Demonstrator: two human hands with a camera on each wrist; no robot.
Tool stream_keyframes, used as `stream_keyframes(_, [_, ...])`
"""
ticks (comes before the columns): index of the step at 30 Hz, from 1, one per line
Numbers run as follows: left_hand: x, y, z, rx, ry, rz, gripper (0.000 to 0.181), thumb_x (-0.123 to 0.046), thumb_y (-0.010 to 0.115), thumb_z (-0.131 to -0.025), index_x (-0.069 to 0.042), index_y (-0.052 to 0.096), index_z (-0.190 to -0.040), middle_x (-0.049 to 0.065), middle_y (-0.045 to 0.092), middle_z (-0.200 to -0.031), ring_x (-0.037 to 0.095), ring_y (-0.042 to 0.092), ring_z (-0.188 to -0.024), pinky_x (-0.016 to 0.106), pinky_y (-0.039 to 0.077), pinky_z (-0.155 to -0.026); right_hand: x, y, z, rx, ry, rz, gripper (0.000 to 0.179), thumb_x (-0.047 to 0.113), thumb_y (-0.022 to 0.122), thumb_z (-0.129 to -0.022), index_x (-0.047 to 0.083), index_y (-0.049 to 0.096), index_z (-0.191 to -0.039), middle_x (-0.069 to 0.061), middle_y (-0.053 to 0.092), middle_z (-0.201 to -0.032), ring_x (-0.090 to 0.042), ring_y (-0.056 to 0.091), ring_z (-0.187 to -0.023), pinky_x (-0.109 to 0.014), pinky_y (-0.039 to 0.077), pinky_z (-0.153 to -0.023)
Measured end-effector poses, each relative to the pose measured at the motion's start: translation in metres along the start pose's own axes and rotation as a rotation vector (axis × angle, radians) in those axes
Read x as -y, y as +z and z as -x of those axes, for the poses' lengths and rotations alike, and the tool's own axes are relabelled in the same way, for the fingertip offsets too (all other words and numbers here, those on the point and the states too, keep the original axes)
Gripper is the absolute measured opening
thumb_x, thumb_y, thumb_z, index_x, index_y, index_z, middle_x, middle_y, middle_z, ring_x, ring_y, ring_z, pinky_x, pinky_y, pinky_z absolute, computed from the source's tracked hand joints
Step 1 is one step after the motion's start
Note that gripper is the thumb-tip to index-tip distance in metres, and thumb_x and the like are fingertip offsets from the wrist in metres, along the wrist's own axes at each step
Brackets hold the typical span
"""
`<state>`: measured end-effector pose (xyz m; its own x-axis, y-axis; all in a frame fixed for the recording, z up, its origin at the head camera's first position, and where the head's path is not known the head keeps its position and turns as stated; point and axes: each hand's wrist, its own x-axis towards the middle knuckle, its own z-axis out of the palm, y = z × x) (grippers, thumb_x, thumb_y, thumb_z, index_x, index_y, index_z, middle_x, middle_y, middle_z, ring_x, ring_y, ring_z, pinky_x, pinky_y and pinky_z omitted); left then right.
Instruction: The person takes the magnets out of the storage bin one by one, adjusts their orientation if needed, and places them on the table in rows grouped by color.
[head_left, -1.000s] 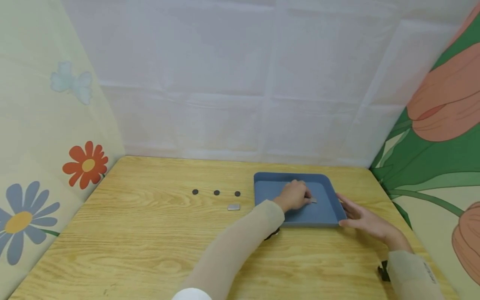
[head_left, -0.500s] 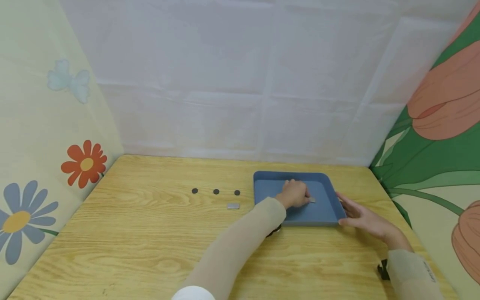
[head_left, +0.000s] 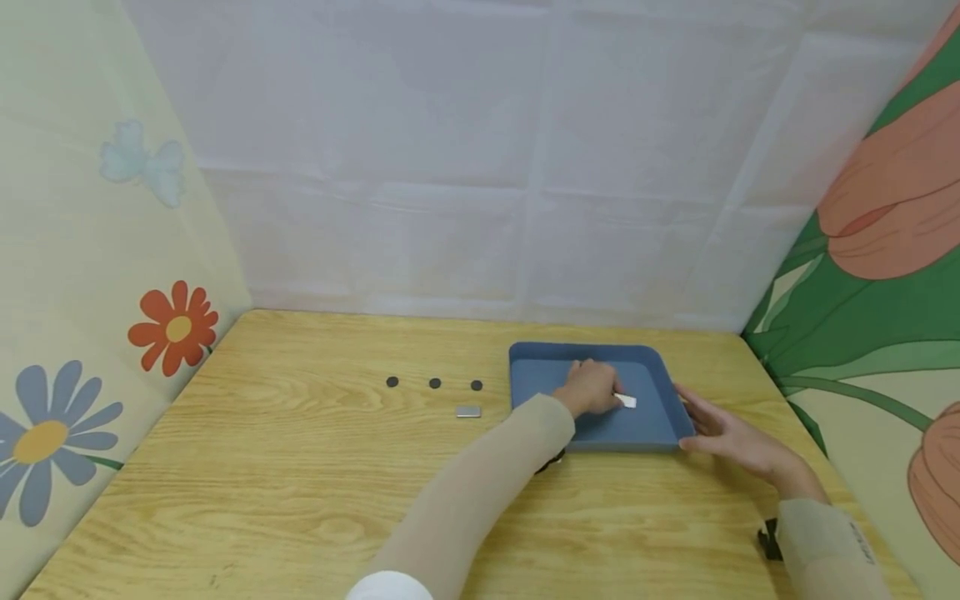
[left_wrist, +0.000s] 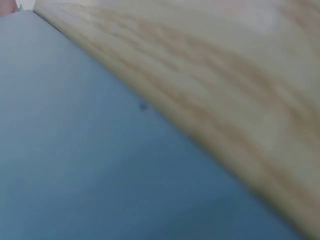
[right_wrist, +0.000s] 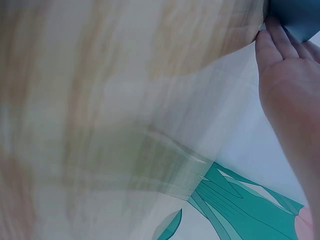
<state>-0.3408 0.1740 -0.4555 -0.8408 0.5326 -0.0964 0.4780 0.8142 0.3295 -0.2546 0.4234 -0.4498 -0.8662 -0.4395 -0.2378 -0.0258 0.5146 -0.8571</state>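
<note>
Inside the shallow blue tray (head_left: 536, 379), my left hand (head_left: 592, 387) pinches a small flat rectangular piece (head_left: 627, 402), which shines white and sticks out past the fingertips. My right hand (head_left: 727, 437) rests against the tray's right outer wall near the front corner. In the right wrist view, the fingers (right_wrist: 272, 50) lie nearly straight along the blue wall. Left of the tray, a similar silver rectangular piece (head_left: 468, 412) lies on the table. Behind it sit three dark discs (head_left: 435, 383) in a row. The left wrist view shows the tray's blue outer side but no left hand.
The wood-grain table (head_left: 300, 467) reaches back to a white cloth backdrop (head_left: 420, 167). Flower-printed panels stand on both sides, the right panel (head_left: 885, 350) close to the right arm.
The rectangular piece under my left fingers has gone from dull to bright white, with slightly more of it showing. Both hands and the tray stay nearly in place.
</note>
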Motion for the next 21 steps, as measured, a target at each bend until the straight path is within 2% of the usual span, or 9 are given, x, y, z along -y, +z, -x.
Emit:
stream_keyframes(6, [0.002,0.002,0.002,-0.037,0.012,0.002,0.013,-0.04,0.073,-0.096,-0.031,0.081,-0.101,-0.018,0.077,-0.101,0.006,0.067,-0.097,0.033,0.046,-0.107,0.001,0.002,0.0,0.012,-0.002,-0.012,0.091,0.015,0.061,-0.103,0.01,-0.005,-0.166,-0.03,-0.01,-0.17,-0.064,-0.005,-0.151,-0.003,0.039,-0.093])
stream_keyframes(11, [0.004,-0.001,0.005,-0.066,0.022,0.044,0.011,-0.038,0.074,-0.095,-0.03,0.081,-0.098,-0.017,0.077,-0.096,0.005,0.066,-0.09,0.03,0.047,-0.1,0.003,0.003,0.001,0.007,-0.001,-0.01,0.092,0.015,0.062,-0.103,0.01,-0.005,-0.166,-0.03,-0.011,-0.17,-0.064,-0.005,-0.15,-0.002,0.038,-0.092])
stream_keyframes(17, [0.009,-0.011,0.006,-0.118,0.054,0.08,0.011,-0.036,0.073,-0.097,-0.03,0.082,-0.098,-0.017,0.077,-0.095,0.003,0.064,-0.085,0.024,0.045,-0.086,0.002,0.002,0.001,0.016,-0.013,-0.015,0.092,0.014,0.061,-0.103,0.009,-0.006,-0.166,-0.03,-0.012,-0.17,-0.064,-0.006,-0.149,-0.001,0.037,-0.093])
stream_keyframes(21, [0.01,-0.022,0.01,-0.146,0.081,0.097,0.012,-0.035,0.072,-0.098,-0.029,0.082,-0.098,-0.016,0.077,-0.093,0.002,0.064,-0.083,0.025,0.046,-0.09,0.0,0.001,0.0,0.031,-0.011,-0.039,0.091,0.013,0.06,-0.104,0.008,-0.007,-0.166,-0.03,-0.015,-0.169,-0.063,-0.009,-0.149,-0.001,0.038,-0.093])
